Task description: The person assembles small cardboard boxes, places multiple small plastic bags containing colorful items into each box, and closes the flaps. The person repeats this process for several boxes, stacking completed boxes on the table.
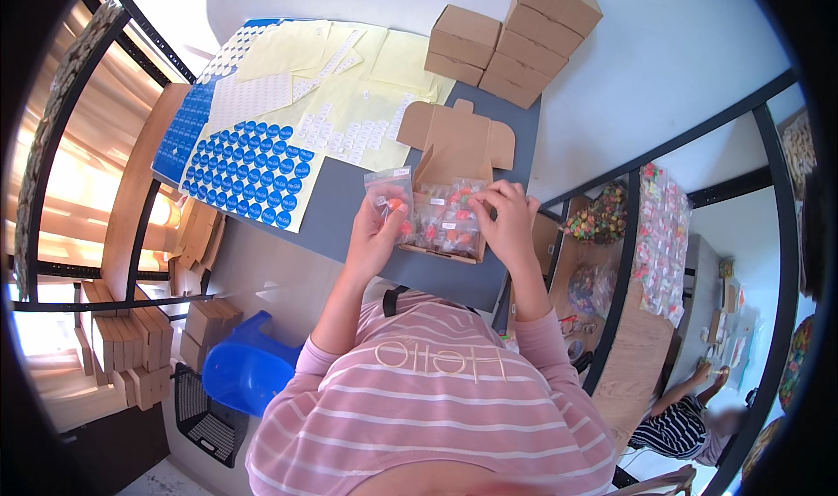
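My left hand (374, 238) grips a small clear zip bag (389, 190) with a white label and orange pieces inside, held over the left end of an open cardboard box (463, 138). The box lies on the grey table, its lid raised, and holds several small labelled clear bags (432, 221) with red, orange and pink contents. My right hand (502, 217) is at the box's right side, thumb and forefinger closed at the edge of a bag (463, 199) inside it.
Sticker sheets (244, 173) and pale papers cover the table's left; stacked boxes (532, 51) stand behind. A blue chair (244, 365) and shelving with cartons (131, 347) are at left. Racks of bagged items (659, 243) line the right, where another person (672, 426) is at work.
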Tool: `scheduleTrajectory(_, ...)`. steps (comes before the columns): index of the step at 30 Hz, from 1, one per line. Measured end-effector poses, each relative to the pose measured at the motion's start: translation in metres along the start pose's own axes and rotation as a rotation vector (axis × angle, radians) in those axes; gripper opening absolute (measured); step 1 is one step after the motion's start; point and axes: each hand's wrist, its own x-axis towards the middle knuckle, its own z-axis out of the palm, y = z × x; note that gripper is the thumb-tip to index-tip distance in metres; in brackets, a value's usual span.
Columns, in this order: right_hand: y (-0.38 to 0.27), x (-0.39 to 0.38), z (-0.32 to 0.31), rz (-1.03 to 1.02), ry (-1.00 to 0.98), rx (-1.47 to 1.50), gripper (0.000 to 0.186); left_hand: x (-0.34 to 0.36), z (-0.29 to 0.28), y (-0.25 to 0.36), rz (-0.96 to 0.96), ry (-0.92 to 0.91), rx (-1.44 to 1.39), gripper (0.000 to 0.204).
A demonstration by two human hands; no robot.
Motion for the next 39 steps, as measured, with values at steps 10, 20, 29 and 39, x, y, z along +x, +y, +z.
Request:
scheduleTrajectory(10,-0.015,-0.012,-0.012,-0.191,-0.053,-0.129,0.009,-0.001,0.0,0.002,-0.007,-0.01,0.026,0.021)
scheduleTrajectory(20,0.006,0.037,-0.028,-0.175,0.251,0.059,0.005,-0.001,0.0,0.002,0.009,-0.019,0.011,0.022)
scheduleTrajectory(29,-0.007,-0.023,-0.009,-0.307,-0.107,0.063,0.01,-0.001,0.0,0.002,-0.02,-0.009,0.036,0.023)
scheduleTrajectory(39,-0.018,-0.006,-0.02,-0.241,-0.108,0.103,0.024,0.006,-0.002,0.02,-0.194,-0.104,0.003,0.026)
